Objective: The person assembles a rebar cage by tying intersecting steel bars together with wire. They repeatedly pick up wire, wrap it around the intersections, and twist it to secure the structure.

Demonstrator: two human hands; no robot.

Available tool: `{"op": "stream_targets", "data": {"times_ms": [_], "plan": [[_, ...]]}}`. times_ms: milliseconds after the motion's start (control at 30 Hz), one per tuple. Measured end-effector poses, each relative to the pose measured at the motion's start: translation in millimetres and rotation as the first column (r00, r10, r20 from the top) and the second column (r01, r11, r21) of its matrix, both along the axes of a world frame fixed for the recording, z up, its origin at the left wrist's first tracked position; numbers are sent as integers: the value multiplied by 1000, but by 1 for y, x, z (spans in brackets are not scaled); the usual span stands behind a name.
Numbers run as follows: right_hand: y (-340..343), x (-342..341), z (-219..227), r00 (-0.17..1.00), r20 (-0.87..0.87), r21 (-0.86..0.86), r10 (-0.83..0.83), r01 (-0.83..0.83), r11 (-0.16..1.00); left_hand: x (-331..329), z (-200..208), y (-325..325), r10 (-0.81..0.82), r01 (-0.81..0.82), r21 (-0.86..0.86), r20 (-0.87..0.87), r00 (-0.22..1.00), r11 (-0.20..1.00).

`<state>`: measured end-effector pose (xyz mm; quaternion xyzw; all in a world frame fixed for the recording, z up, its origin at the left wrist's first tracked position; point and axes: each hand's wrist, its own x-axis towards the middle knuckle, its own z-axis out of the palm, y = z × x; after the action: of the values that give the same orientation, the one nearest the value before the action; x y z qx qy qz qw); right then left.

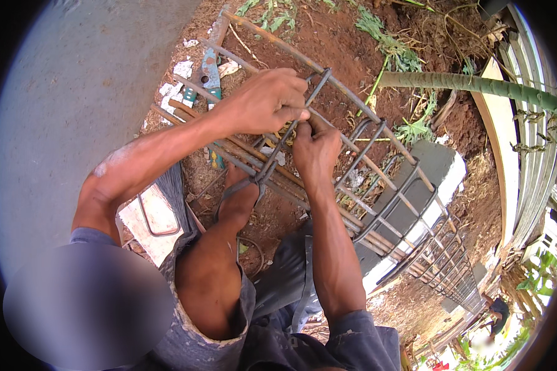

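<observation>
Both your hands meet near the centre of the frame, at a long bar of the steel reinforcement cage. Your left hand comes in from the left with its fingers curled and its thumb toward the bar; your right hand rises from below, its fingers bent and its thumb close to the left one. Whether either hand grasps the bar or something thin between the fingertips, you cannot tell; the detail is too small. A dark square tie passes just beside your fingers, around the long bars.

The cage runs slantwise from the upper middle of the frame to the lower right, its bars brown and grey, with more ties spaced along it. Below your right hand's side of it sits a grey concrete block with a white edge.

At the upper left, a long blue tool lies on the reddish soil, near the smooth grey ground. At the lower left, a bent rod lies on a pale board. A green stem crosses the upper right, in front of corrugated sheets. At the far lower right you have another person, well apart from you.
</observation>
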<state>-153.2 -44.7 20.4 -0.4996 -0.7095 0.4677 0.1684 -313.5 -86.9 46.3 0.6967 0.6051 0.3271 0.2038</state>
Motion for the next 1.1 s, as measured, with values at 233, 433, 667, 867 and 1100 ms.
{"op": "stream_targets", "data": {"times_ms": [233,433,667,867,1100], "plan": [[5,-3,-7,995,-59,-147,-77,68,987,-17,-13,-17,-19,1,-153,-115,993,988],[6,-12,6,992,98,66,-77,71,995,-13,5,-5,73,-240,-504,-328,942,830],[7,-10,3,991,136,138,-17,-2,990,-17,-12,13,86,-41,106,-471,878,994],[7,-9,6,994,104,109,-28,17,994,-4,-6,33,-178,-58,-438,-480,859,897],[2,-9,7,997,80,48,-21,17,999,-11,-28,36,83,-46,-469,59,995,882]]}}
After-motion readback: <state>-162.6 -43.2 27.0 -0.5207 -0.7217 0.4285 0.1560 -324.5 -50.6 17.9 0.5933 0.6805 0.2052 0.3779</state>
